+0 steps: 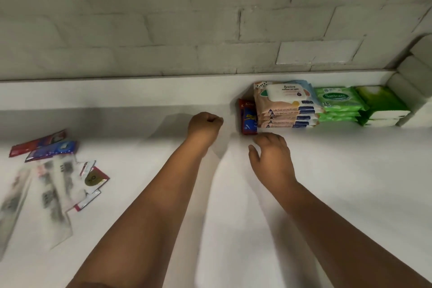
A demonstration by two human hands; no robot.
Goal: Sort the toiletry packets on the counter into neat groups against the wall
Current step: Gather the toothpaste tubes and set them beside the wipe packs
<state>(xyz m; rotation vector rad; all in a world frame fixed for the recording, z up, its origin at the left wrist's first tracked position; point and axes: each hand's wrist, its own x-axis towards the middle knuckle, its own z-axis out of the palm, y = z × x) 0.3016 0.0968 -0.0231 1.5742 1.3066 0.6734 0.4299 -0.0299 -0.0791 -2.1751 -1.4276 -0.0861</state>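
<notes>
We read "Sanicare" and the number "15" on the top green wipes pack (336, 98). The print on the peach wipes pack (285, 94) and other packets is too blurred for us

We are looking down at our own two arms. Our left hand (205, 124) and our right hand (271, 156) are both bare. We are not wearing gloves, rings or a watch. Our arms are bare too, from the wrists all the way back to the bottom edge of the view. No sleeve is showing on either arm. Both hands are looking a little blurry.
</notes>
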